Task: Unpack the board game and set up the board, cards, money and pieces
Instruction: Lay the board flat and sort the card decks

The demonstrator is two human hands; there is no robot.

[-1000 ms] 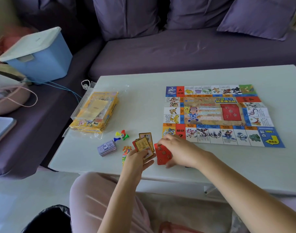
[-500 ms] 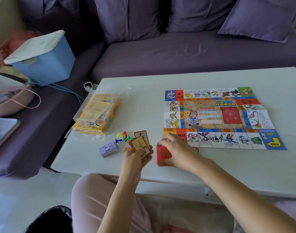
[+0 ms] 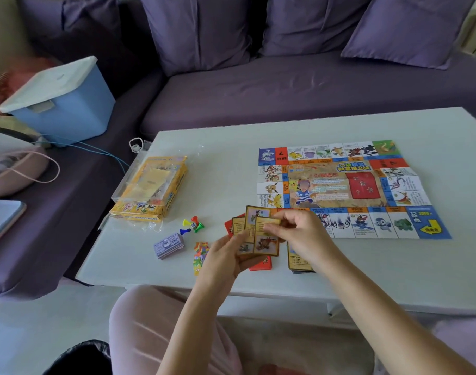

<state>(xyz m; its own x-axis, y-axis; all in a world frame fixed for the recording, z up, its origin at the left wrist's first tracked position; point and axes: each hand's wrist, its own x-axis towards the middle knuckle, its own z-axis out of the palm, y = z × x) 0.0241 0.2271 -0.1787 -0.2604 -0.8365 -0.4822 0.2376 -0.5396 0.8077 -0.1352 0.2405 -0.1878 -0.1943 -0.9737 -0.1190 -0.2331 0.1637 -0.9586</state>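
The game board [image 3: 339, 185] lies unfolded on the white table [image 3: 393, 272], a red card stack [image 3: 362, 185] on its middle. My left hand [image 3: 220, 255] holds a fan of brown-edged cards [image 3: 261, 234] above the table's front. My right hand [image 3: 301, 236] pinches the top card of that fan. A red card pile [image 3: 262, 265] lies under the fan, and a small stack of brown cards [image 3: 299, 259] sits beneath my right wrist. Purple money [image 3: 169, 244], coloured pawns with a die [image 3: 193, 226] and coloured tokens [image 3: 200, 255] lie to the left.
The yellow game box in its clear wrapper [image 3: 150, 190] sits at the table's left edge. A blue lidded bin [image 3: 60, 101] and a pink bag [image 3: 12, 169] rest on the purple sofa [image 3: 285, 87]. My knee [image 3: 155, 328] is under the table's front edge.
My right hand let go of the red cards, which now lie on the table, and moved up to the fan. My left hand lifted the brown cards higher.
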